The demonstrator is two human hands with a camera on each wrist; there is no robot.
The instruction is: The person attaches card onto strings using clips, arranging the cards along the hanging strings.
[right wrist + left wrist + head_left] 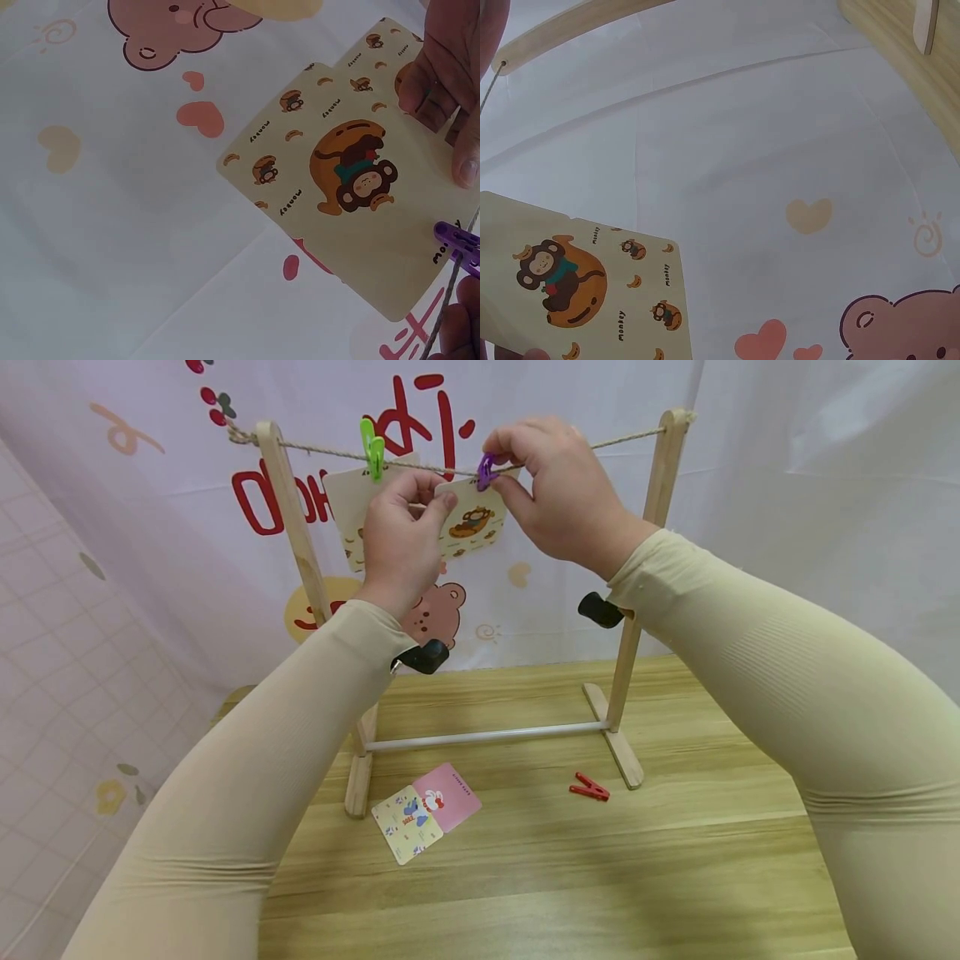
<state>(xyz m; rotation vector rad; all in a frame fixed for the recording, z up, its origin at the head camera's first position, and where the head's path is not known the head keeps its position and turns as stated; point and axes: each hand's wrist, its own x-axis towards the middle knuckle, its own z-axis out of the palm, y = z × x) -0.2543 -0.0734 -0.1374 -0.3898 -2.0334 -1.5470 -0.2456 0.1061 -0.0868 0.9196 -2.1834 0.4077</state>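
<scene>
A cream card with a monkey print (474, 523) hangs against a rope (633, 439) in the head view. My left hand (403, 533) pinches its upper left corner between thumb and fingers. My right hand (564, 489) pinches a purple clothespin (485, 472) at the card's top edge. The right wrist view shows that clothespin (459, 246) over the card's edge, beside the rope. Behind my left hand, a second cream card (343, 506) hangs from a green clothespin (374, 450) on the same rope. The left wrist view shows the monkey card (585, 289) at its lower left.
A wooden stand holds the rope between its left post (294, 518) and right post (658, 497), with a white bar (480, 737) low across. On the wooden table (540, 885) lie a pink and yellow card (459, 802) and a red clothespin (590, 787). A printed cloth (780, 485) hangs behind.
</scene>
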